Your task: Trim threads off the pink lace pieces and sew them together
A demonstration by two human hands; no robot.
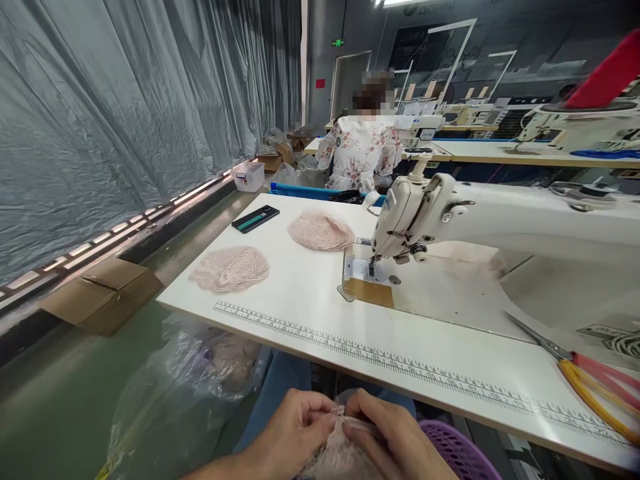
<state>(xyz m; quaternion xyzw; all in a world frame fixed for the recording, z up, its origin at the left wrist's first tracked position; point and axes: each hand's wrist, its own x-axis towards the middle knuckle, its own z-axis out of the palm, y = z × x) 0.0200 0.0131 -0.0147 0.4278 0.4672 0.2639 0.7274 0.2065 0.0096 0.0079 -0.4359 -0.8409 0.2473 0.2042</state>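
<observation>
Over my lap, below the table's front edge, a piece of pale pink lace fabric (336, 453) is pinched between both hands. My left hand (295, 430) grips its upper edge with thumb and fingers closed. Close beside it, my right hand (387, 430) is closed on the same lace, near a narrow folded strip. The lower part of the lace drops out of the frame. On the white table (300, 287) lie a flat pink lace piece (230, 269) and a stack of similar lace pieces (321, 231), the stack left of the sewing machine (415, 213).
A dark phone (255, 218) lies at the table's far left. Scissors (565, 353) with yellow and red handles rest at the right. A purple basket (457, 450), a plastic bag (185, 387) and a cardboard box (103, 293) stand lower down. A person (360, 150) sits ahead, back turned.
</observation>
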